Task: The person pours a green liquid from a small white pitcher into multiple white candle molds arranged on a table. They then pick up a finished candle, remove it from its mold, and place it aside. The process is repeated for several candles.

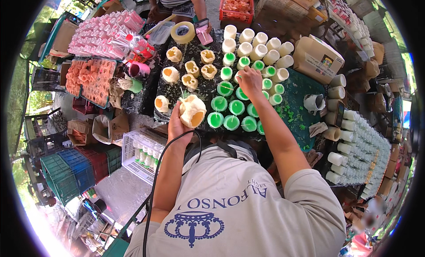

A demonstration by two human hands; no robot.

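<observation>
The dark table (207, 87) stretches in front of the person, its top scuffed and flecked. A green mat (303, 88) covers its right end, strewn with green scraps. Left of the table lies a large heap of pink-and-clear cups (102, 35), with a tray of orange shapes (90, 77) beside the table's left side. A cardboard box (315, 57) stands at the table's far right corner, and a red basket (237, 9) filled with orange pieces sits beyond its far edge. A co-worker's hand (208, 29) rests there too, near a pink object. White candles (245, 49) stand in rows on the table's far right part; green candles (231, 108) fill its near edge.

The left hand (175, 125), just off the table's near edge, has its fingers clamped around a cream wax shape (192, 111) with a hole in its side. The right hand (249, 82) is over the table among the green candles, fingers bent; I cannot tell whether they pinch anything. A roll of tape (182, 32) lies at the table's far edge.
</observation>
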